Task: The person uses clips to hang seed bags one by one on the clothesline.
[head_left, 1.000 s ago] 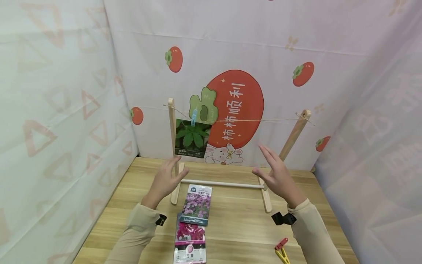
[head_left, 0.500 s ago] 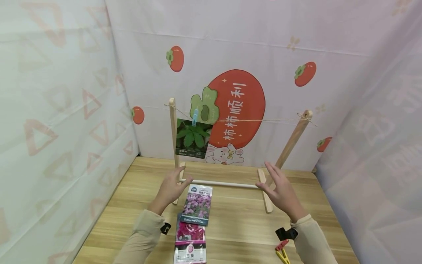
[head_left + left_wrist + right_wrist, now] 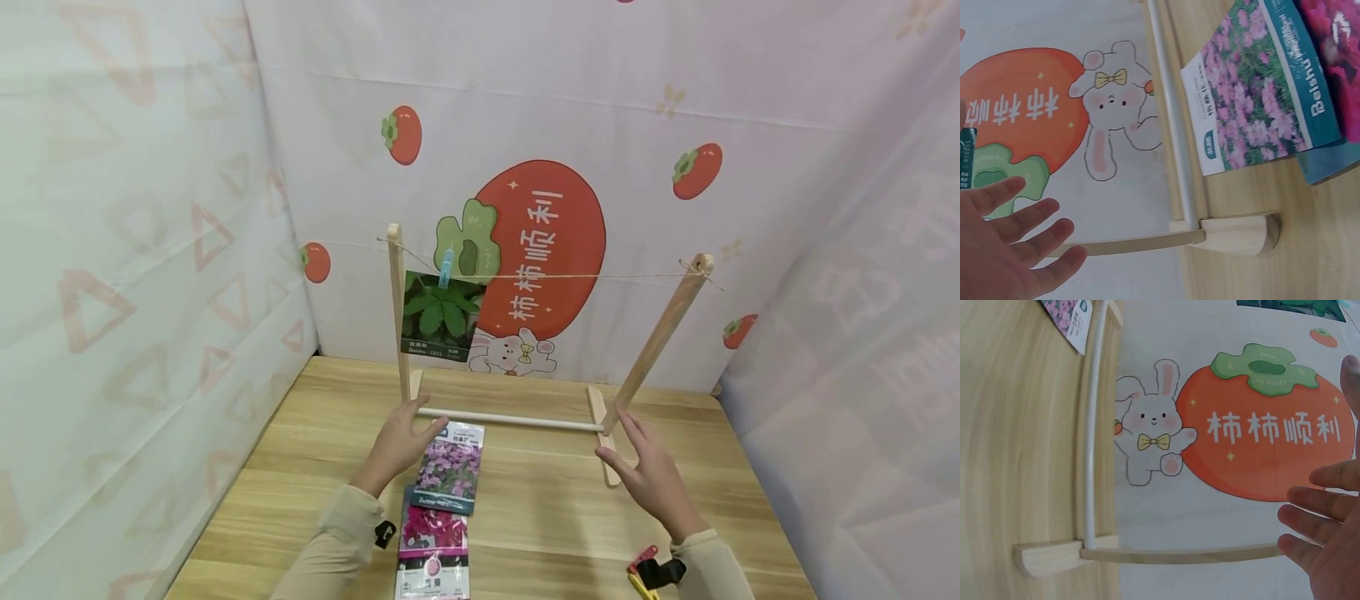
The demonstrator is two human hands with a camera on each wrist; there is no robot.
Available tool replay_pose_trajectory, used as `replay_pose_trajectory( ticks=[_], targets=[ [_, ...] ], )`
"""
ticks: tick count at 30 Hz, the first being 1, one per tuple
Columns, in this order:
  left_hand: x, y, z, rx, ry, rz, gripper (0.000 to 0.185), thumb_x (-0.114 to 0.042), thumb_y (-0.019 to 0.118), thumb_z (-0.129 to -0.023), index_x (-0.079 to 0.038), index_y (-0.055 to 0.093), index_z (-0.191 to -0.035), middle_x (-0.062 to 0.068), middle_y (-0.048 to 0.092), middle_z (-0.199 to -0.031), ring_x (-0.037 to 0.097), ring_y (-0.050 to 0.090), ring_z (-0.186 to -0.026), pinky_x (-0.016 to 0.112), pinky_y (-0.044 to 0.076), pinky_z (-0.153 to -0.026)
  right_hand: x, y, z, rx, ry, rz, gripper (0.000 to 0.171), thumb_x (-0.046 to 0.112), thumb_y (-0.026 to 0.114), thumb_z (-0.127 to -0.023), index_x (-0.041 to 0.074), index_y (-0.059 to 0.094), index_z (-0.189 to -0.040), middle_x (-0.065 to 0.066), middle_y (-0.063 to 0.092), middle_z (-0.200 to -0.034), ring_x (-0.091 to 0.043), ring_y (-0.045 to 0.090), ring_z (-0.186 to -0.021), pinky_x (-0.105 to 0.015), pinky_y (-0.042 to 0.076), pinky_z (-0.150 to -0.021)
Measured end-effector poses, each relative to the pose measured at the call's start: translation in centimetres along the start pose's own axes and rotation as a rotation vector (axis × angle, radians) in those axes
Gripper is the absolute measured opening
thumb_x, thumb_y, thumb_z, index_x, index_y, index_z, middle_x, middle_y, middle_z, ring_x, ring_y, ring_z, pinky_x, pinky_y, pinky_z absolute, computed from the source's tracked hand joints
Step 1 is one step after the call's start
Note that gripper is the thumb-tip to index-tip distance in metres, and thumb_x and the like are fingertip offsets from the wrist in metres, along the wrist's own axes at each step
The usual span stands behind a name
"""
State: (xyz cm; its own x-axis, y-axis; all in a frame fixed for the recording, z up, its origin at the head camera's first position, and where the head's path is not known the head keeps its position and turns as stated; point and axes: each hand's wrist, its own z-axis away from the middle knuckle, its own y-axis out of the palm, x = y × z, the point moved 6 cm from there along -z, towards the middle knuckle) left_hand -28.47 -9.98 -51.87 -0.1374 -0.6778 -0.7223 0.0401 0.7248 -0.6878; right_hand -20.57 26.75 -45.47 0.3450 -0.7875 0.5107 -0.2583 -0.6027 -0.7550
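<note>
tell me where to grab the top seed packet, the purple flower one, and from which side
Probably by its far-right corner. The purple flower packet lies flat on the table, its near end overlapping the pink packet and its left edge close to the left hand. The right edge is bare, so the right hand, open and free, could slide fingers under from the right and pinch with the thumb on top.

left hand (image 3: 400, 443): lower centre-left of head view, fingers straight, relaxed, empty | right hand (image 3: 651, 473): lower right, fingers spread, empty | both forearms sleeved, reaching forward
</note>
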Motion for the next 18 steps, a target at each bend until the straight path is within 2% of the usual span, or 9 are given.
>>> replay_pose_trajectory(
  ticks=[7, 13, 18],
  targets=[
    [1.2, 1.3, 0.1, 0.005, -0.039, -0.012, 0.073, -0.055, 0.059, -0.091, -0.007, 0.045, -0.144, 0.021, 0.047, -0.146, 0.046, 0.042, -0.134, 0.063, 0.036, -0.107, -2.1, 1.1, 2.0, 0.036, 0.101, 0.011, 0.069, 0.028, 0.068, -0.092, -0.007, 0.040, -0.144, -0.033, 0.044, -0.141, -0.053, 0.045, -0.126, -0.069, 0.040, -0.097],
    [1.6, 2.3, 0.2, 0.019, -0.079, 0.032, 0.072, -0.054, 0.058, -0.092, -0.006, 0.045, -0.144, 0.022, 0.046, -0.147, 0.045, 0.040, -0.136, 0.061, 0.035, -0.110, -3.7, 2.1, 3.4, 0.065, 0.156, 0.029, 0.068, 0.030, 0.065, -0.094, -0.011, 0.040, -0.142, -0.035, 0.045, -0.139, -0.055, 0.046, -0.124, -0.069, 0.041, -0.095],
    [2.0, 3.3, 0.2, 0.028, -0.085, 0.045, 0.075, -0.058, 0.057, -0.091, -0.006, 0.045, -0.145, 0.021, 0.046, -0.147, 0.043, 0.040, -0.137, 0.060, 0.034, -0.111, -5.4, 3.2, 5.0, 0.140, 0.253, 0.035, 0.071, 0.037, 0.061, -0.096, -0.012, 0.039, -0.142, -0.034, 0.044, -0.139, -0.056, 0.045, -0.124, -0.068, 0.042, -0.095]
  ],
)
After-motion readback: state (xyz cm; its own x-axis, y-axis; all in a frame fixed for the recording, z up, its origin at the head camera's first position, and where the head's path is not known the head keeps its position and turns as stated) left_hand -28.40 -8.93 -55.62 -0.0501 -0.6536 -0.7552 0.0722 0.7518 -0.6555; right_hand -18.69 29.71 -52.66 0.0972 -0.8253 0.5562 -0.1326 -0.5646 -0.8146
